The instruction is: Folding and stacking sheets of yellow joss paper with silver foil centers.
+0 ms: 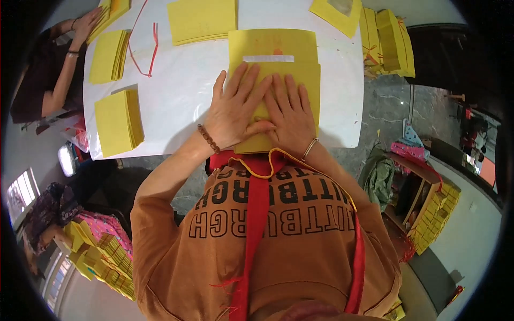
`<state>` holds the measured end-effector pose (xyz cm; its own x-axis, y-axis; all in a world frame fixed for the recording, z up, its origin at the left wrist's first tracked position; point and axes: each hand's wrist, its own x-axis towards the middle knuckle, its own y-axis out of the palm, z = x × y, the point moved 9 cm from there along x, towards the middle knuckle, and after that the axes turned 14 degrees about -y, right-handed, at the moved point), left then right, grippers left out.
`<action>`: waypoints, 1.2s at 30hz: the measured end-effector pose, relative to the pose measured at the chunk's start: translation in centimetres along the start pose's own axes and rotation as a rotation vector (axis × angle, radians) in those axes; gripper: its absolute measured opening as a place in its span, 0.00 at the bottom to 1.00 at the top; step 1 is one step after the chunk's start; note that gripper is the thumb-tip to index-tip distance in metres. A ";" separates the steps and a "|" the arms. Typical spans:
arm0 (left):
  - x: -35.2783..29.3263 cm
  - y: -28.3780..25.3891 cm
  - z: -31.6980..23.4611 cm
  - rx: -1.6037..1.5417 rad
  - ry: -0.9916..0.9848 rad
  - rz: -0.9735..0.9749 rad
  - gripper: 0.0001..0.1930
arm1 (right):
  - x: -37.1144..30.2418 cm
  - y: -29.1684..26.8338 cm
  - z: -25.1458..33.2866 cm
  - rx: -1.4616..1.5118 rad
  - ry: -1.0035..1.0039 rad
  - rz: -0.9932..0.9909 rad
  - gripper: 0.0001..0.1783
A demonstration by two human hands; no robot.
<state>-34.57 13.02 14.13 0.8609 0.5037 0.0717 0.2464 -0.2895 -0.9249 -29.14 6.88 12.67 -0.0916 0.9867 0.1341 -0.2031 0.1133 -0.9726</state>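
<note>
Yellow paper stack (278, 59) sits at centre top of the frame on the white table (182, 107), a pale strip across its upper part. My left hand (235, 107) and right hand (289, 115) both lie flat on its lower half, palms down, fingers spread and released, gripping nothing. The two hands touch side by side, right fingertips just over the left's edge. Beaded bracelet (208, 138) on my left wrist, thin bangle (309, 148) on my right. The stack's near edge overhangs toward my chest, just above the red strap (257, 214) over my orange sweatshirt (214, 251).

Other yellow paper piles: one at left centre (119, 122), one upper left (108, 56), one at top centre-left (201, 20), one at upper right corner of the table (336, 13). Red string (152, 48) lies loose on the table between the upper-left piles. Another person's hand (85, 24) rests on a yellow pile at the far upper left. Bundled yellow stacks (391, 43) sit beside the table at upper right; more bundles at lower left (104, 257) and in a crate at right (436, 216).
</note>
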 end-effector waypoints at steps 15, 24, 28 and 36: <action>-0.1 0.0 -2.5 0.212 0.127 -0.007 0.38 | -3.2 -1.9 -5.1 0.073 0.149 -0.060 0.38; 1.2 0.1 -5.1 0.326 0.100 -0.035 0.24 | -3.4 -4.6 -5.2 0.508 0.063 -0.234 0.55; 2.6 -7.4 -1.0 -0.102 0.035 -0.133 0.28 | -5.4 -6.5 -5.4 0.426 0.084 -0.538 0.66; 8.9 -6.4 13.6 0.348 0.030 -0.563 0.26 | -3.8 -4.6 -2.9 0.236 -0.139 -0.201 0.51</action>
<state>-34.50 30.41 15.57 0.6558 0.4763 0.5857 0.5088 0.2942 -0.8090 -25.01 2.92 16.05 -0.1554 0.9202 0.3594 -0.4488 0.2583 -0.8555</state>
